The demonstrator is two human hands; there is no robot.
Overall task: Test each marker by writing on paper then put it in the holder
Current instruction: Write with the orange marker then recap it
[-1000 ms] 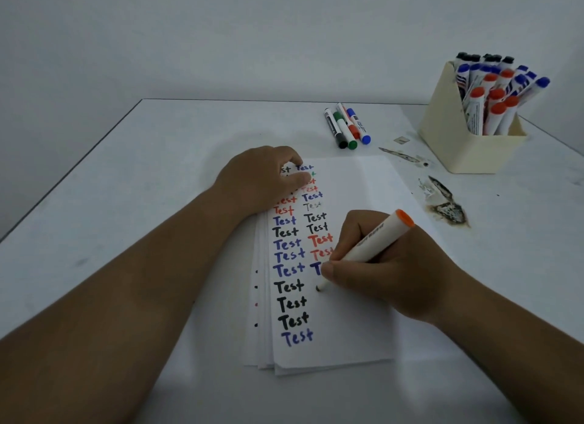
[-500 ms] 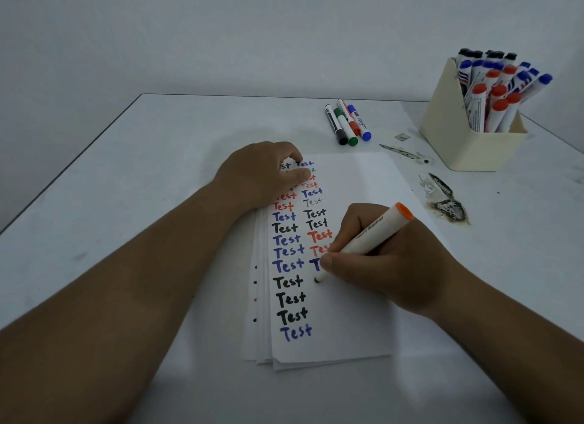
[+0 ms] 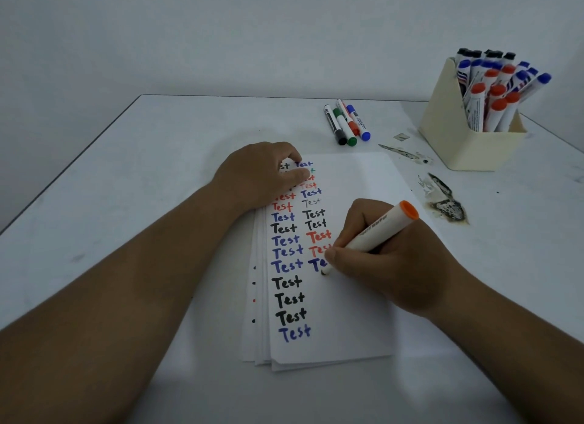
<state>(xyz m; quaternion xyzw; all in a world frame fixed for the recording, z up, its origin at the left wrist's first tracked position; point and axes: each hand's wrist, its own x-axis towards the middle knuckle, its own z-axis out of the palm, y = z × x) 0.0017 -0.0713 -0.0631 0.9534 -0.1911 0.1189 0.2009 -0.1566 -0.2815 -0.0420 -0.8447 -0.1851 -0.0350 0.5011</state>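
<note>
4 loose mkrs [image 3: 346, 123], 1 holder [image 3: 461, 145]

Written words [image 3: 286, 183] under left hand [image 3: 259, 174]

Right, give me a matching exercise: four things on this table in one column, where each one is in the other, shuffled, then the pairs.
Things:
1. orange-ended marker
2. left hand
3. four loose markers
4. holder

Places:
A. far right of the table, full of markers
B. pressing on the paper's top left corner
C. lying side by side beyond the paper
D. held in the right hand, tip on the paper

Pairs: 1-D, 2-B, 3-C, 4-A
</note>
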